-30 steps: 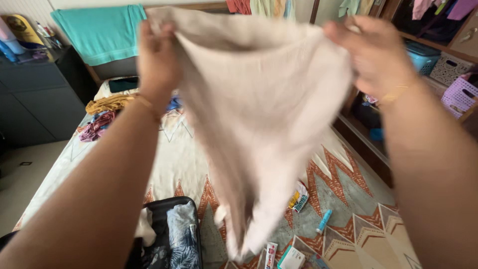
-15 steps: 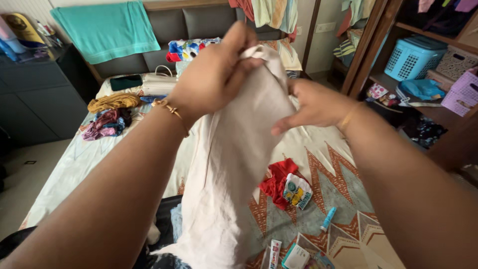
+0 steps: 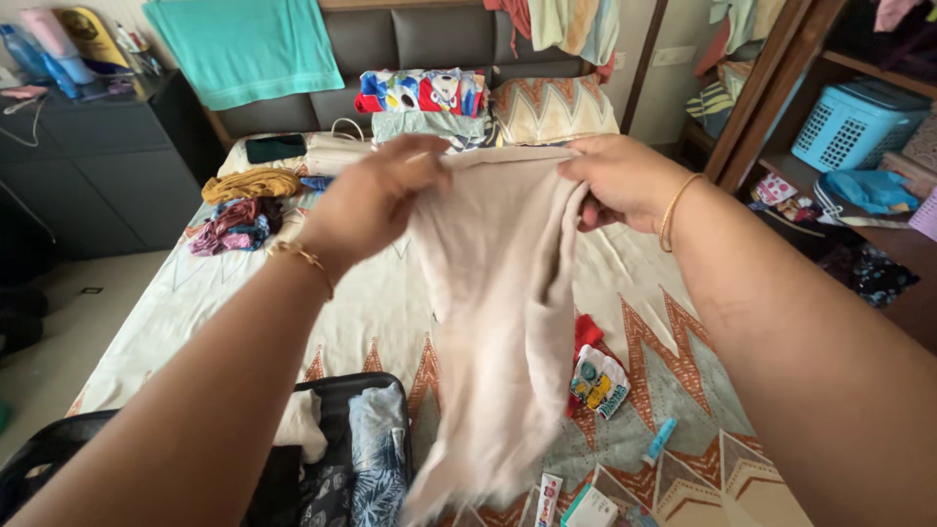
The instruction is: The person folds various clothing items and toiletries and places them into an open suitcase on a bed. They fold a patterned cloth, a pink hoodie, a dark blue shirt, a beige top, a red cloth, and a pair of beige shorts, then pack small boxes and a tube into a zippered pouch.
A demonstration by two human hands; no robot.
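Cluttered bed (image 3: 390, 312): left hand (image 3: 366, 200) and right hand (image 3: 620, 181) each grip the beige garment (image 3: 508, 312).

Soft matt beige cloth garment (image 3: 503, 293), lightly creased. Smooth printed cotton-like bedsheet (image 3: 371, 312). Padded, faintly glossy leather-look headboard (image 3: 410, 39). Matt teal terry towel (image 3: 249, 49). Perforated blue plastic basket (image 3: 849, 122). Shiny gold metal bangle (image 3: 673, 210). Polished brown wooden wardrobe frame (image 3: 756, 93).

Single head view, looking down, bed (image 3: 390, 312) near
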